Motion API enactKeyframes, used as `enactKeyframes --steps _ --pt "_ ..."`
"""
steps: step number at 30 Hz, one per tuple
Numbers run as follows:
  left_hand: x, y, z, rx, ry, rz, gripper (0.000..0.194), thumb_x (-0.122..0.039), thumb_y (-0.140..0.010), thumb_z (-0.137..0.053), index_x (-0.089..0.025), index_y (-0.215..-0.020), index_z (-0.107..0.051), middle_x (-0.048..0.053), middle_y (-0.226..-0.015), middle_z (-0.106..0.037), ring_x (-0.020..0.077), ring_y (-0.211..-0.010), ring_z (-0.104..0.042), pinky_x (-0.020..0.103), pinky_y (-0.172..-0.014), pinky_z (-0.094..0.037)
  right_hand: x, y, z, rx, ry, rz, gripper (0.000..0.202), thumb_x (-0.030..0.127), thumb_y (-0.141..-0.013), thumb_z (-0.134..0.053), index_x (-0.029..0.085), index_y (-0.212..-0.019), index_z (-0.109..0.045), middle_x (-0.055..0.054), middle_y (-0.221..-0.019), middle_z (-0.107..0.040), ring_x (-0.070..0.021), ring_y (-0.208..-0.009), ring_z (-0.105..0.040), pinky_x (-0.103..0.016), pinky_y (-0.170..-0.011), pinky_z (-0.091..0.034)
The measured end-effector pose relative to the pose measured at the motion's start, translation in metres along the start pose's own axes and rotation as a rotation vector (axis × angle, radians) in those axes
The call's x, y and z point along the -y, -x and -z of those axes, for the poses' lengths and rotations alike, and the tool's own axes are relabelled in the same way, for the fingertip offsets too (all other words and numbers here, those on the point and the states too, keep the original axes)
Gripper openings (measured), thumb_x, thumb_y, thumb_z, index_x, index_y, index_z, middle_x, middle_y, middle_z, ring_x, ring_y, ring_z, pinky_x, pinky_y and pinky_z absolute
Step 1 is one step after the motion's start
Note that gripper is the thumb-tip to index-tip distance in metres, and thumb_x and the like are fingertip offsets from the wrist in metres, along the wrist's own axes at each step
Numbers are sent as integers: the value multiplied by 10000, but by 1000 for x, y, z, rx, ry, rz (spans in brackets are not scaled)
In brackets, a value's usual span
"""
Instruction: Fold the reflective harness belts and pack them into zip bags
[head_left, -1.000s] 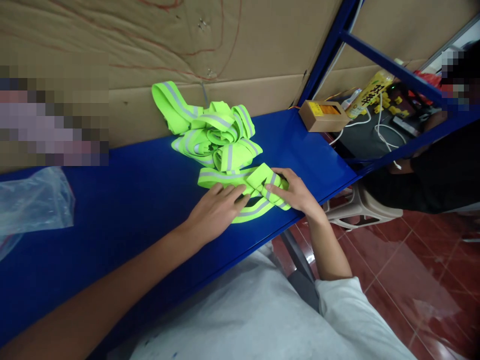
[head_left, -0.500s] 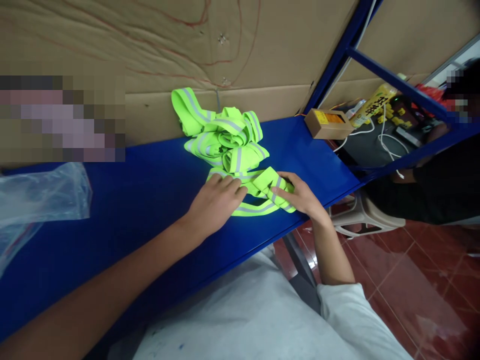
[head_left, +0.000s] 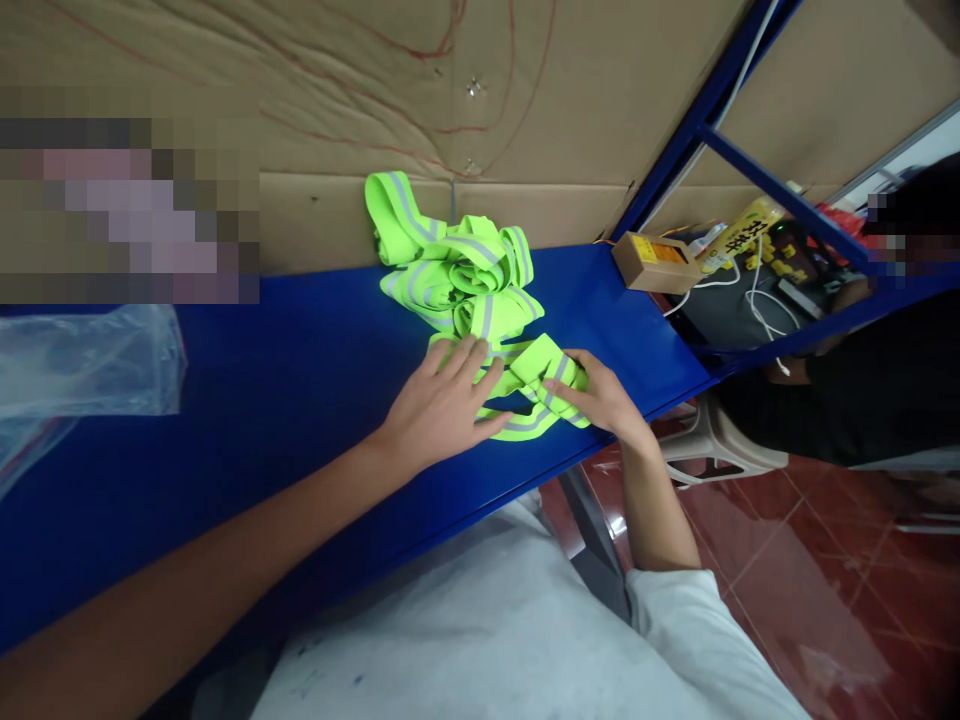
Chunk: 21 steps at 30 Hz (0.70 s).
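A neon yellow-green strap (head_left: 531, 425) with a grey stripe lies in loops and a folded bundle near the front edge of the blue table (head_left: 300, 370). My left hand (head_left: 442, 400) rests over the strap's left part, its fingers spread. The folded bundle at the right is in my right hand (head_left: 596, 395), thumb on top and fingers round the far side. Just behind, a heap of similar rolled straps (head_left: 457, 270) leans toward the cardboard wall.
Clear plastic bags (head_left: 97, 360) lie at the left. A small cardboard box (head_left: 656, 262) stands at the table's right end, near a yellow bottle (head_left: 742, 235) and white cables. A person in dark clothes (head_left: 885, 380) sits beyond the blue frame.
My left hand's fingers have spread apart and it has shifted slightly right. My right hand keeps its hold on the folded strap. The camera view has shifted a little.
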<state>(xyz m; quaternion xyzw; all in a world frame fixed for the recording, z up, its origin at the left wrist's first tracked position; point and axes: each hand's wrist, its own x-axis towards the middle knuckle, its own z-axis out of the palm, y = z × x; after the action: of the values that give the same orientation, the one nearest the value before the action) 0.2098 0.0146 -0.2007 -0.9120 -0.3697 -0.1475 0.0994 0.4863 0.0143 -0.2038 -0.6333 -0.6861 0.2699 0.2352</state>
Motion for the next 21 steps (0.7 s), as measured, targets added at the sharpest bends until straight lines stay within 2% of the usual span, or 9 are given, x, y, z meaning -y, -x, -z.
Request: enactKeyframes --steps 2,4,9,11,13,16,17,19,21 --pt "-4 2 -5 7 10 68 733 -589 -1017 -506 -17 -1474 -544 292 -1510 -537 443 -1396 -513 596 -1152 -384 -4 2 2 -21 -49 9 685 650 -845 -744 191 -1333 -598 -105 -1223 -717 -293 -1051 -688 -405 -881 -549" --pt "-8 7 -9 29 18 111 773 -604 -1028 -469 1 -1508 -502 293 -1483 -557 429 -1330 -559 569 -1117 -404 -9 2 4 -49 -102 19 675 638 -828 -768 190 -1305 -601 -89 -1180 -720 -275 -1019 -686 -386 -864 -550" --pt "-18 13 -9 78 24 147 686 -519 -1063 -408 10 -1484 -520 263 -1280 -657 396 -1134 -626 526 -922 -471 -14 0 6 -47 -188 30 696 630 -767 -826 193 -1266 -615 -71 -1155 -715 -259 -1004 -677 -375 -873 -555" --pt "-22 14 -7 89 58 134 600 -441 -1059 -429 -6 -1453 -556 243 -1253 -667 379 -1107 -631 526 -914 -475 -13 -1 6 -38 -253 -10 716 631 -733 -850 193 -1252 -624 -68 -1136 -725 -257 -992 -684 -373 -865 -568" --pt "-25 15 -9 78 94 106 566 -390 -1049 -444 5 -1433 -572 263 -1387 -616 394 -1254 -588 557 -1047 -441 -12 -3 7 -33 -333 -47 720 625 -713 -866 192 -1240 -635 -68 -1136 -734 -252 -986 -694 -370 -870 -580" --pt "-31 20 -16 70 153 79 607 -373 -1064 -407 33 -1508 -486 268 -1628 -416 387 -1522 -392 554 -1243 -303 -13 -6 7 -28 -432 -78 706 617 -717 -868 192 -1238 -652 -75 -1170 -743 -254 -1009 -712 -376 -891 -593" --pt "-32 22 -18 80 175 80 619 -370 -1072 -388 22 -1550 -436 255 -1656 -381 374 -1555 -354 551 -1263 -285 -13 -8 8 -28 -451 -86 712 616 -719 -868 191 -1248 -655 -79 -1186 -745 -260 -1026 -716 -383 -903 -597" --pt "-35 24 -19 102 208 83 620 -359 -1080 -376 -42 -1613 -362 225 -1661 -388 369 -1555 -367 572 -1255 -307 -13 -11 9 -16 -461 -100 746 610 -718 -871 187 -1294 -656 -88 -1233 -743 -278 -1085 -715 -406 -948 -597" --pt "-36 24 -16 112 215 67 586 -344 -1076 -393 -124 -1619 -390 201 -1659 -402 388 -1530 -408 612 -1225 -339 -11 -14 11 17 -422 -93 775 594 -723 -874 189 -1348 -658 -90 -1297 -729 -296 -1163 -700 -429 -1014 -579"
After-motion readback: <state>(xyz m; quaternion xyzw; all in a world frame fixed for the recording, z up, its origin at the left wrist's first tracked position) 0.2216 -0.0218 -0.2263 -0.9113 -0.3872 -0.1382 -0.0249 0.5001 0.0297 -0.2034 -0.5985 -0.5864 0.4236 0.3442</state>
